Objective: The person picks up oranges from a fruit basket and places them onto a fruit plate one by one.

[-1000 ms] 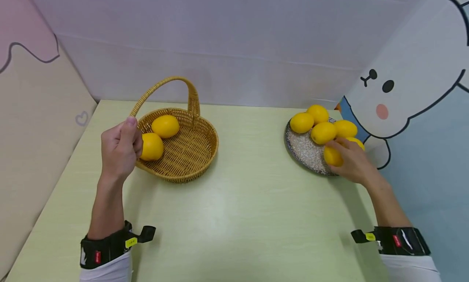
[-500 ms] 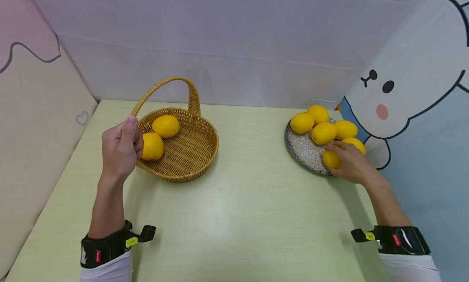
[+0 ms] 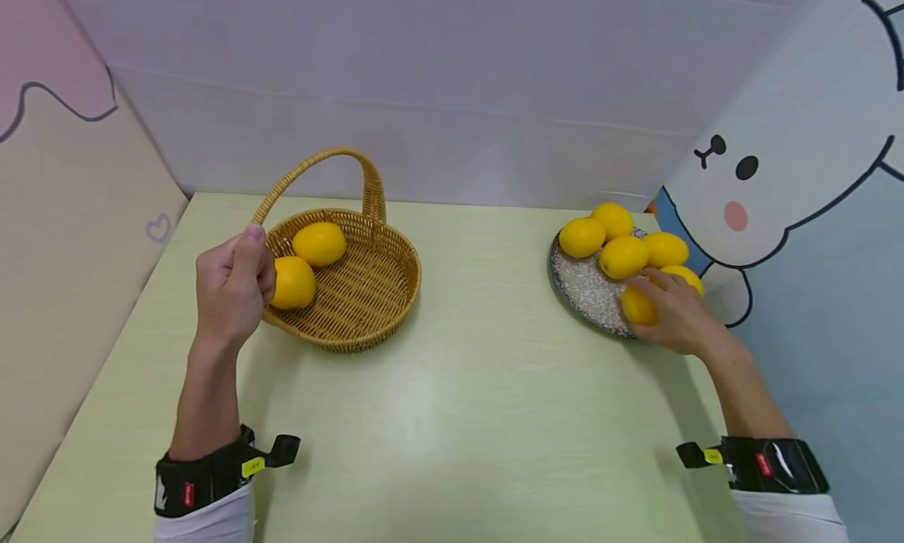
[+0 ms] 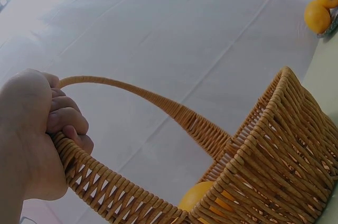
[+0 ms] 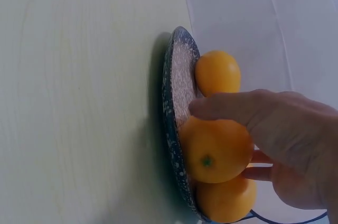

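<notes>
My left hand [image 3: 231,288] grips the arched handle [image 3: 311,162] of a woven wicker basket [image 3: 374,292] on the left of the table. Two yellow lemons [image 3: 319,243] lie in it, on its left side. Over on the right, my right hand [image 3: 678,311] has thumb and fingers round a lemon [image 5: 216,150] at the near edge of a speckled, dark-rimmed plate [image 3: 589,292]. Several more lemons [image 3: 625,256] are grouped on the plate's far and right parts. One of them [image 5: 227,200] sits right against the held lemon, partly behind the hand.
The pale green table [image 3: 459,386] runs between basket and plate. A white wall sheet [image 3: 452,158] rises behind its far edge. To the right, close by the plate, stands a blue panel [image 3: 833,331] with a cartoon face.
My right hand and the lemon in its fingers have shifted very slightly to the left. The left hand and the basket stay where they were.
</notes>
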`<state>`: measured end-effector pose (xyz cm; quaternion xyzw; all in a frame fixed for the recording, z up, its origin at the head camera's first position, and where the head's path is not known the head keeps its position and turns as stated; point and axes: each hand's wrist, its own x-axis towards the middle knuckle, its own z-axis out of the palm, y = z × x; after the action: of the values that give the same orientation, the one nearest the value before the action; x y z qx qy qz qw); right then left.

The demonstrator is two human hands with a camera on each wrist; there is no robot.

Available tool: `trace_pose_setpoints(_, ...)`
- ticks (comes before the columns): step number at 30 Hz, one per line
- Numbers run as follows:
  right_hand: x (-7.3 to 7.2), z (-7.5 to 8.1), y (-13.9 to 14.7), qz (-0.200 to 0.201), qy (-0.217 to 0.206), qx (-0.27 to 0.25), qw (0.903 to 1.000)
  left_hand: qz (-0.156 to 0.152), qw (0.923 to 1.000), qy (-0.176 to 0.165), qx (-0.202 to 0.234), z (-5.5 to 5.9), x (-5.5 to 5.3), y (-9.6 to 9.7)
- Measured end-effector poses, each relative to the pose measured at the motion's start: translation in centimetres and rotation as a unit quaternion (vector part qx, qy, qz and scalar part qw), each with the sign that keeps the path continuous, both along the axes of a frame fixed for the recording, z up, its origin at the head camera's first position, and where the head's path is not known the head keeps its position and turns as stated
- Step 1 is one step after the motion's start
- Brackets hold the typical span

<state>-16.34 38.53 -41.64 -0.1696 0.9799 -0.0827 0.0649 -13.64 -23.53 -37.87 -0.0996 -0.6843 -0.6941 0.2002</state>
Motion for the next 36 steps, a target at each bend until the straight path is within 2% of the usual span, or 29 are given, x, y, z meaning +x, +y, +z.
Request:
trace_pose_setpoints(5,0.0,0.0,-0.1,-0.006,0.037,-0.034,0.9987,0.001,1.0,-0.002,-0.004,-0.1,0.0,-0.1)
trace_pose_setpoints(10,-0.1,0.5,-0.1,-0.022,0.045,-0.05,0.9975,0.0,1.0,-0.005,-0.006,-0.1,0.0,-0.2)
trace_pose_setpoints(17,-0.3,1.0,-0.4,-0.015,0.067,-0.061,0.9957,0.001,1.0,-0.005,-0.008,-0.3,0.0,-0.3)
trace_pose_setpoints(26,-0.3,1.0,-0.9,-0.019,0.058,-0.057,0.9965,-0.004,1.0,-0.001,-0.009,-0.2,0.0,-0.3)
trace_pose_setpoints(32,-0.9,1.6,-3.0,-0.021,0.027,-0.069,0.997,0.005,0.9999,-0.001,-0.009,-0.1,0.0,-0.2)
trace_pose_setpoints(36,-1.5,1.8,-4.7,0.0,0.022,-0.081,0.9964,0.005,1.0,0.001,-0.007,-0.2,-0.1,-0.2)
